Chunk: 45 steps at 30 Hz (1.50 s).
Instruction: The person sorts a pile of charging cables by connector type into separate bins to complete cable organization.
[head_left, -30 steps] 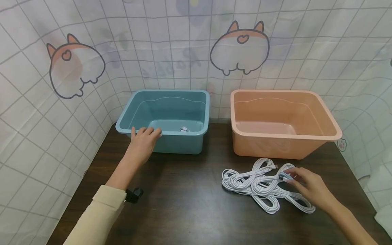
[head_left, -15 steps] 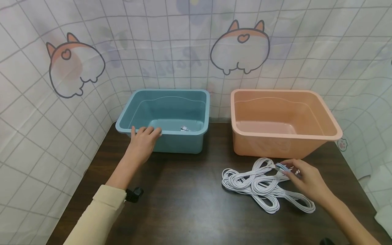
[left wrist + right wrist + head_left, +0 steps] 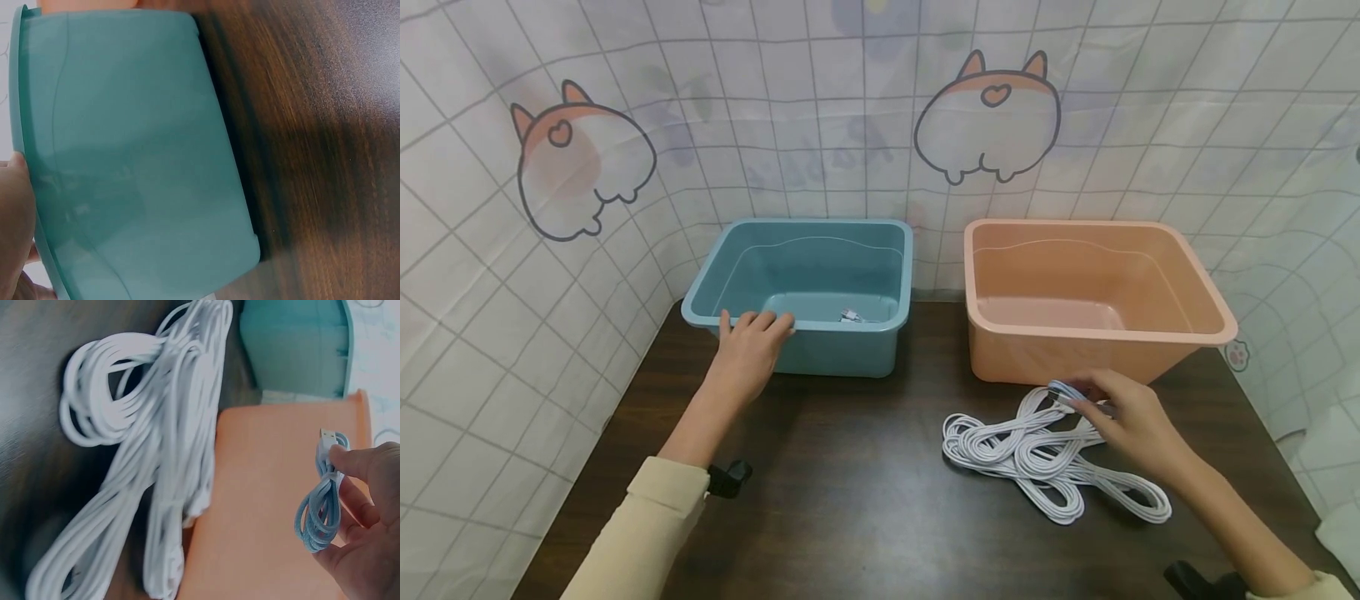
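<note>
One blue cable [image 3: 322, 515] sat finger-pinched in my right hand [image 3: 1129, 415]; I judged it mid-carry, needing lift next; my left hand [image 3: 749, 354] gripped the teal bin [image 3: 842, 326].

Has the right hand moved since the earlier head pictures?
Yes: in the head view, the right hand has moved left and up the frame, now overlapping the front of the orange tub.

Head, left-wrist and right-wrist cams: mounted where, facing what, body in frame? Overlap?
Head: on the head, forward-down over table, blue bin, orange bin, white cables; left grip, right grip, forearms show.
Left wrist: on that wrist, facing blue bin's outer wall; part of left grip at left edge.
Right wrist: on that wrist, facing white cables and orange bin; right grip holding blue cable.
Wrist views share both bins.
</note>
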{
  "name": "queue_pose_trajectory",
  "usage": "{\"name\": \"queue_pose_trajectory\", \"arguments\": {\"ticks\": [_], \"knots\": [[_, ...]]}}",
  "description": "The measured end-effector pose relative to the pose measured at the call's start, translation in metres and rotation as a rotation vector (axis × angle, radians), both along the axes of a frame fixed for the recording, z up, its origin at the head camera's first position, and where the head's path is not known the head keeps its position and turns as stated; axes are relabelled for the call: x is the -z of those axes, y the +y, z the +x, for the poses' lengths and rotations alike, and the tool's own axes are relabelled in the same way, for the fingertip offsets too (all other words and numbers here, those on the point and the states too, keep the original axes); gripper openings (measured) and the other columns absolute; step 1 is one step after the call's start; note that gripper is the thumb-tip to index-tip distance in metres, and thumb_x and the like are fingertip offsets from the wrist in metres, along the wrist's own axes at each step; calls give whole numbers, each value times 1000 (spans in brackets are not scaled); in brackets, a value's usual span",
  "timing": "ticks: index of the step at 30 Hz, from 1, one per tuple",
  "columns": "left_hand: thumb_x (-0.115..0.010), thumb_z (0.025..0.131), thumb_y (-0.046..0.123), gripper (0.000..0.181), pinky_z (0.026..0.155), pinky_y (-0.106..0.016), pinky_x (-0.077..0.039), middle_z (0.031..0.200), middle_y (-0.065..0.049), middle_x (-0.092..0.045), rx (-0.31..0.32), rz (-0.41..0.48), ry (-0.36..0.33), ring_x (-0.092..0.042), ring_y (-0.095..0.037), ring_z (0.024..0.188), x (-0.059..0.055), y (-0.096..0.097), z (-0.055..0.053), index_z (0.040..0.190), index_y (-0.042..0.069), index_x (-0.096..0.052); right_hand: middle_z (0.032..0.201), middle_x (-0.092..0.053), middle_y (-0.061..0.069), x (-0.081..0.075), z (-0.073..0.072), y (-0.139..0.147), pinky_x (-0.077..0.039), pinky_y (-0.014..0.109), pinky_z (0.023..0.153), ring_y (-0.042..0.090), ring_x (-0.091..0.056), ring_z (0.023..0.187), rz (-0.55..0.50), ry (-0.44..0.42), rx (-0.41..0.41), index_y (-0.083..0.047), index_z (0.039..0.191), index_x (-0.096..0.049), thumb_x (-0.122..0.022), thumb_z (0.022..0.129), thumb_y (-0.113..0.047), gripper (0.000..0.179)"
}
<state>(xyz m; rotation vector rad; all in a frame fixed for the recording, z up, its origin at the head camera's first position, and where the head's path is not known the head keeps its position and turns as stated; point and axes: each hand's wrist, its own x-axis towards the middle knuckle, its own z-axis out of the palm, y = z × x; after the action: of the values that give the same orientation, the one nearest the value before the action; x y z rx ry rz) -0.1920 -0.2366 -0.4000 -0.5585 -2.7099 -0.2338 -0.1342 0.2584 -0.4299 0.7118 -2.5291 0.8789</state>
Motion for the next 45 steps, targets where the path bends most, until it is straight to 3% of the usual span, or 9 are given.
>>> {"name": "queue_pose_trajectory", "arguments": {"ticks": [5,12,18,25,32,38,45], "knots": [[-61,107,15,15,111,-85,-27,114,-21,-69,1,7,-7,-61,-51,117,-1,1,0,120,7,-61,96,-74,5,-10,-8,-15,-50,7,73,5,-62,78,-28,29,-49,-2,110,-74,-85,77,14,38],[-59,109,16,22,112,-85,-27,121,-22,-69,-8,7,-36,-60,-51,120,-2,0,2,127,6,-64,96,-74,3,-22,-16,-35,-53,20,62,11,-63,77,-21,30,-78,-4,111,-74,-86,80,10,36],[-58,110,24,34,115,-84,-19,131,-21,-67,-47,34,-132,-56,-51,128,-6,0,0,137,5,-65,99,-75,3,-32,-21,-51,-55,26,65,15,-66,80,-18,-17,-77,-6,113,-74,-83,83,10,35],[-57,110,32,41,119,-82,-7,141,-23,-63,-89,173,-238,-49,-51,135,-5,1,-5,139,4,-65,100,-75,3,-41,-26,-63,-56,27,68,17,-67,83,-18,-65,-100,-7,115,-73,-80,87,9,33],[-57,110,35,43,120,-79,-3,138,-25,-65,-101,289,-265,-49,-51,131,-5,3,-8,134,2,-69,101,-75,10,-47,-37,-74,-58,35,68,23,-69,83,-4,-46,-112,-2,113,-73,-79,90,5,25],[-51,111,39,46,119,-77,-8,133,-24,-68,-121,263,-281,-53,-49,122,-6,5,-15,134,4,-70,103,-74,13,-53,-43,-84,-61,47,78,28,-70,89,-15,-106,-114,1,116,-72,-77,92,4,25],[-47,113,39,48,117,-75,-13,131,-23,-70,-123,240,-296,-54,-48,122,-5,3,-19,135,3,-70,105,-75,15,-61,-55,-98,-61,49,79,30,-70,90,-47,-95,-139,1,117,-72,-76,93,6,25]]}}
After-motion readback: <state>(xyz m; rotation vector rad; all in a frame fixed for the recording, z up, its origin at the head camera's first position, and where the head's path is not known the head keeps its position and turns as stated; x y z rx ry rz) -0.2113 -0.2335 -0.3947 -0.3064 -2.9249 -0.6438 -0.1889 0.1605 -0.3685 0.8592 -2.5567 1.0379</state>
